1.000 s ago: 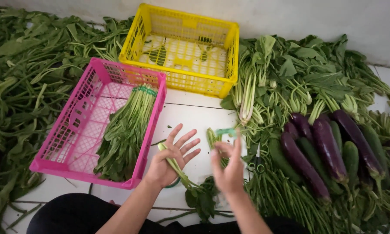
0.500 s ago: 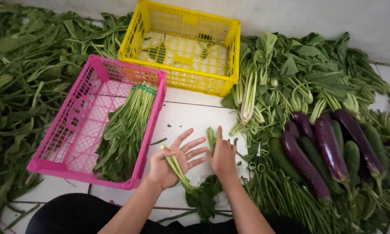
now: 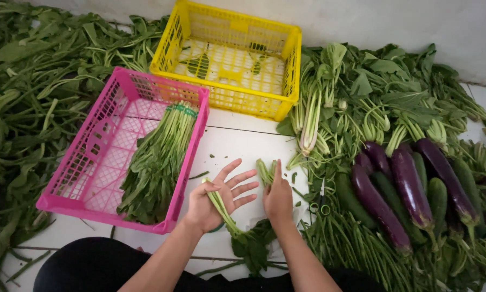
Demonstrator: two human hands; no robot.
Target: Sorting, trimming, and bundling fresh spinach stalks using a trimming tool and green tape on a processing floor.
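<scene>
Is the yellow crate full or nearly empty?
Nearly empty: the yellow crate shows its bare mesh bottom, with only a few loose leaves.

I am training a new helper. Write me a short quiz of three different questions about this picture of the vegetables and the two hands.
1. True or false: the pink crate holds a tied bundle of greens.
2. Which vegetables lie on the floor right of the right hand? A) carrots B) purple eggplants C) tomatoes
3. Fill in: the left hand is open, palm up, with green ____ lying across it.

Key
1. True; the bundle leans against the crate's right wall.
2. B, the purple eggplants.
3. Stalks; the right hand grips another small bunch beside it.
</scene>
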